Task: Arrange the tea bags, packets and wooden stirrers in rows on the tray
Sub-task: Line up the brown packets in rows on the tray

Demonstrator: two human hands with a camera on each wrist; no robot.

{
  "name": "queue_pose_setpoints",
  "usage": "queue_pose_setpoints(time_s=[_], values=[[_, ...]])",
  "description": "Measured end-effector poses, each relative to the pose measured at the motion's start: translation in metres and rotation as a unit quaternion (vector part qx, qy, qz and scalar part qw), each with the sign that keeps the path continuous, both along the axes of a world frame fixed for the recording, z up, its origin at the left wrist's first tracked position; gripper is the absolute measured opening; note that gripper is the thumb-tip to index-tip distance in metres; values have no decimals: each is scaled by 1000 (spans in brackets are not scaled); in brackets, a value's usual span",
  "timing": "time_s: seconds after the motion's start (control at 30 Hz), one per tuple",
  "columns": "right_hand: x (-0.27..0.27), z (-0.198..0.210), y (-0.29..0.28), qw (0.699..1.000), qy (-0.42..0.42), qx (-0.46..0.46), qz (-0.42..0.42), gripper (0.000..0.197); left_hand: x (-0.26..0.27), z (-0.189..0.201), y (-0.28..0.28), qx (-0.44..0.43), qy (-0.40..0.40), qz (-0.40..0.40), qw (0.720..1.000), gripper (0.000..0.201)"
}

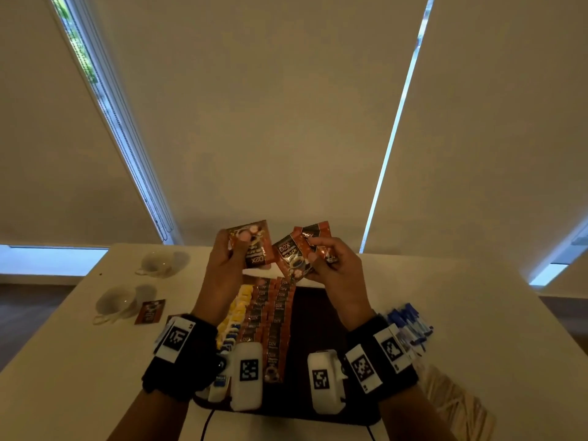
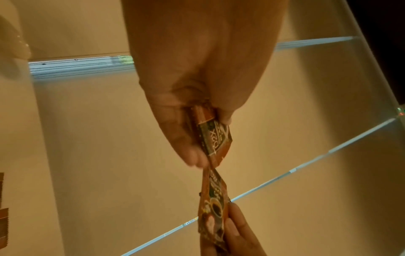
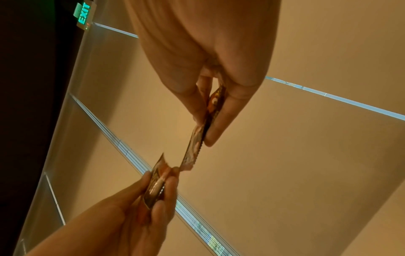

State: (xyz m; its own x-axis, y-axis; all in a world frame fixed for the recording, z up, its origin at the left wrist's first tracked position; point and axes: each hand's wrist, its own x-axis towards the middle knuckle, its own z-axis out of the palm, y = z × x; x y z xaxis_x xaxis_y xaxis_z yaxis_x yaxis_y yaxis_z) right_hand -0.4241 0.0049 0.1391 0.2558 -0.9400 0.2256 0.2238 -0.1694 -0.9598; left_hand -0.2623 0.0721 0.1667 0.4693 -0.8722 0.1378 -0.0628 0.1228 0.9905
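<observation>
Pinched between thumb and fingers of the left hand (image 1: 229, 261): one coffee packet (image 1: 253, 245); pinched in the right hand (image 1: 334, 262): a small fan of packets (image 1: 300, 251), all raised at frame centre above the dark tray (image 1: 313, 316), probably to sort and face them alike before laying down. Lower centre, already on the tray: rows of packets (image 1: 270, 316) beside yellow tea bags (image 1: 237, 313), leaving its right half bare. Waiting at lower right, off the tray: wooden stirrers (image 1: 455, 402).

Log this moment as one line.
left hand: holds packet | right hand: holds packets | tray: rows started | stirrers: off tray
</observation>
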Motion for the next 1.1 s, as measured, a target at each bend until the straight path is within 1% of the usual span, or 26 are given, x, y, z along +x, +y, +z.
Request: queue_pose_setpoints(time_s=[0.07,0.17,0.23,0.3,0.37,0.4,0.47,0.53,0.6,0.67,0.73,0.8,0.87,0.93,1.03,1.1], values=[[0,0,-1,1000,-5,12,6,20,0,3,5,3,19,-24,1000,26],[0,-2,-2,1000,-8,11,11,20,2,6,8,16,-11,-78,997,21],[1,-3,-3,1000,-4,-7,15,21,4,8,8,34,-16,-112,993,27],[1,-5,-2,999,3,-24,22,24,6,8,6,40,-21,-120,992,38],[2,-8,-3,999,4,-24,31,26,9,6,1,45,-59,-107,991,48],[3,-9,-3,999,3,-16,37,27,11,5,-1,51,-88,-102,990,50],[4,-12,-4,999,15,-25,40,27,15,4,-6,53,-155,-110,980,44],[4,-13,-4,998,29,-37,41,25,16,7,-7,33,-213,-140,966,31],[5,-14,-3,998,30,-25,47,25,16,9,-9,9,-251,-175,952,20],[6,-12,-2,998,21,-1,59,26,18,8,-12,1,-251,-203,947,24],[5,-10,-1,998,10,18,66,27,21,6,-15,3,-246,-200,949,37],[4,-10,-2,998,12,19,64,25,25,4,-16,-1,-239,-169,956,50],[3,-9,-1,998,18,16,62,26,24,6,-15,-11,-198,-136,971,57],[4,-9,-2,997,18,23,66,27,21,10,-15,-22,-167,-135,976,49],[5,-8,0,997,20,20,65,27,20,14,-15,-14,-204,-170,964,26],[6,-6,2,997,29,3,68,28,19,14,-16,5,-228,-216,950,24]])
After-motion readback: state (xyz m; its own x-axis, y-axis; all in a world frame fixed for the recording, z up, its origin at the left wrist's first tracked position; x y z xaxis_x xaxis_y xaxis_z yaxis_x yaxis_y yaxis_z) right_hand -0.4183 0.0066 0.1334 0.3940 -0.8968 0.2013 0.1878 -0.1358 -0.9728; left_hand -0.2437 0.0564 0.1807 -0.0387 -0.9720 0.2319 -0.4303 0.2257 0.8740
